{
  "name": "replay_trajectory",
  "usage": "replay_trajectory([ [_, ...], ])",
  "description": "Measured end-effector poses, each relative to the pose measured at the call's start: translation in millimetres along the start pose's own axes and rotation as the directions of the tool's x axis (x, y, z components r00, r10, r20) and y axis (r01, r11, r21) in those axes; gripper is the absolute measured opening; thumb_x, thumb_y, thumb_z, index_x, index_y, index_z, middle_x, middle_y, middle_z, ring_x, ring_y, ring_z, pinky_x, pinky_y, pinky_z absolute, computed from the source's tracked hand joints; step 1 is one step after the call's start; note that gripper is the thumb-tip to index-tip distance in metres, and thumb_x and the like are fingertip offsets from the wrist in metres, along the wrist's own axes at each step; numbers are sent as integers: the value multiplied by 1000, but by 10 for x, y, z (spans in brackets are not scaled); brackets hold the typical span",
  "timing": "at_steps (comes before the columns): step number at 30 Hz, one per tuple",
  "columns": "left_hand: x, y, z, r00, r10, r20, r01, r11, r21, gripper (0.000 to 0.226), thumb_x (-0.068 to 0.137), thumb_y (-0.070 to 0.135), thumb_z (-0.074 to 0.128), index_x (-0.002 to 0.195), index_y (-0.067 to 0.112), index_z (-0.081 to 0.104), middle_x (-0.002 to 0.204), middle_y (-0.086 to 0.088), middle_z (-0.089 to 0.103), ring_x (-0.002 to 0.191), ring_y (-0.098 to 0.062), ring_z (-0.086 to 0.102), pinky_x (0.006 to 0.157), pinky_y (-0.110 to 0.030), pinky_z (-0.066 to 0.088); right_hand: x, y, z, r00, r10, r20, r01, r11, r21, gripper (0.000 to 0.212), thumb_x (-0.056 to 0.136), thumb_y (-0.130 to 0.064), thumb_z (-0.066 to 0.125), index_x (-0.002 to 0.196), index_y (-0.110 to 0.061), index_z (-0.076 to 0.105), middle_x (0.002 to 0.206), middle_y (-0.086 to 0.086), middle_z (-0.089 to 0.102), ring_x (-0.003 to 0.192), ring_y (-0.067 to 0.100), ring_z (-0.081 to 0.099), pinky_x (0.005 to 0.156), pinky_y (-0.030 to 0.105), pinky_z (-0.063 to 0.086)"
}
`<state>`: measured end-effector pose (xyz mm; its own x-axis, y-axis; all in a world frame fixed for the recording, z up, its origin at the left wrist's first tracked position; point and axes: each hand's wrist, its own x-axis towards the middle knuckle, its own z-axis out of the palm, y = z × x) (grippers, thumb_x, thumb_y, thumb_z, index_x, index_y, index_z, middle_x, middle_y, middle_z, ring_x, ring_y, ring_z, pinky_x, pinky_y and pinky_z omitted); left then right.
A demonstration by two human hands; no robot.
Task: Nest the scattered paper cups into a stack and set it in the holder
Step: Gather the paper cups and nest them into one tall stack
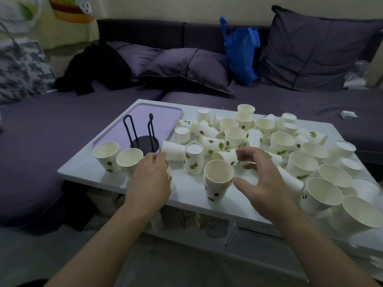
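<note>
1. Left hand [150, 179] grips an upright paper cup [170, 179] near the table's [186, 195] front edge.
2. Right hand [262, 181] open, fingers spread — beside the nested stack [217, 181].
3. Black wire holder [143, 133] — far-left corner, on the purple tray [165, 112].

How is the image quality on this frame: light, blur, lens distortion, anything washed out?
Head view: dim, flat indoor light with soft shadows under the cups; no hard glare. Wide-angle bending curves the table edge and stretches the corners. The top-left corner is smeared, and the right hand looks slightly motion-blurred. The left hand, nested stack and black holder read clearly enough.
</note>
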<state>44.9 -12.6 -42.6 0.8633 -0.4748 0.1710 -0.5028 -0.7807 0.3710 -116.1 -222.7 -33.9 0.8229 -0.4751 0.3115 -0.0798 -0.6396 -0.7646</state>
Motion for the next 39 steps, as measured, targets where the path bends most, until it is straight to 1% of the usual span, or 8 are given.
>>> replay_trajectory([
  [6, -5, 1, -136, 992, -60, 111, 69, 994, -85, 53, 97, 27, 73, 144, 28, 47, 142, 0, 50, 119, -20, 56, 99, -41, 55, -29, -53, -9, 998, -60, -17, 57, 990, -127, 58, 85, -14, 81, 134, -29, 54, 125, -19, 57, 119, -5, 53, 102, 20, 48],
  [12, 42, -278, -627, 983, -161, 94, 185, 778, -600, 46, 92, 19, 81, 129, 29, 56, 124, 5, 64, 105, -18, 71, 90, -40, 64, -101, -651, 303, 915, -401, -50, 366, 875, -317, 44, 91, -17, 63, 134, -12, 57, 131, 0, 54, 120, 9, 50, 104, 8, 37],
  [16, -2, -547, -877, 981, -73, 183, 195, 483, -854, 44, 92, 9, 76, 133, 20, 67, 127, -5, 72, 111, -25, 77, 92, -42, 65, 21, -1123, 884, 978, 49, 204, -55, 998, 21, 50, 110, -38, 51, 158, -29, 36, 149, -12, 46, 130, 8, 50, 110, 23, 47],
  [23, -134, -1034, -990, 985, 10, 175, 73, 883, -464, 50, 87, 30, 84, 131, 34, 63, 113, 14, 72, 102, -13, 71, 87, -35, 62, 358, -1513, 1549, 887, -30, 460, -65, 980, 189, 66, 106, -10, 47, 167, -28, 31, 164, -4, 41, 148, 15, 40, 124, 37, 37],
  [27, -133, -1337, -1077, 964, -184, 193, 252, 868, -428, 54, 87, 23, 84, 130, 32, 53, 116, 9, 67, 101, -10, 65, 79, -33, 57, 605, -1471, 1848, 939, -2, 343, 5, 1000, -7, 66, 93, -5, 54, 156, -20, 41, 157, 2, 45, 145, 23, 42, 114, 32, 37],
  [31, -78, -1447, -1104, 951, -252, 179, 309, 806, -505, 58, 86, 24, 86, 130, 30, 47, 117, 9, 62, 100, -7, 62, 69, -27, 52, 787, -1317, 2176, 925, 96, 368, 20, 954, -300, 81, 94, -34, 69, 161, -18, 28, 160, 7, 37, 146, 31, 37, 118, 40, 36],
  [35, -27, -1381, -1097, 964, -186, 192, 259, 830, -495, 59, 88, 23, 84, 132, 29, 46, 119, 9, 62, 108, -13, 62, 81, -33, 55, 812, -1104, 2445, 933, 139, 332, -53, 966, -254, 56, 89, -37, 73, 136, -19, 49, 132, 4, 54, 123, 30, 55, 95, 42, 53],
  [39, 36, -1260, -1108, 974, -173, 147, 226, 817, -531, 61, 84, 25, 88, 131, 28, 49, 120, 6, 63, 111, -18, 62, 83, -33, 54, 719, -1121, 2243, 969, 21, 248, 17, 988, -152, 44, 89, -28, 77, 124, -27, 51, 119, -6, 53, 106, 16, 54, 78, 25, 48],
])
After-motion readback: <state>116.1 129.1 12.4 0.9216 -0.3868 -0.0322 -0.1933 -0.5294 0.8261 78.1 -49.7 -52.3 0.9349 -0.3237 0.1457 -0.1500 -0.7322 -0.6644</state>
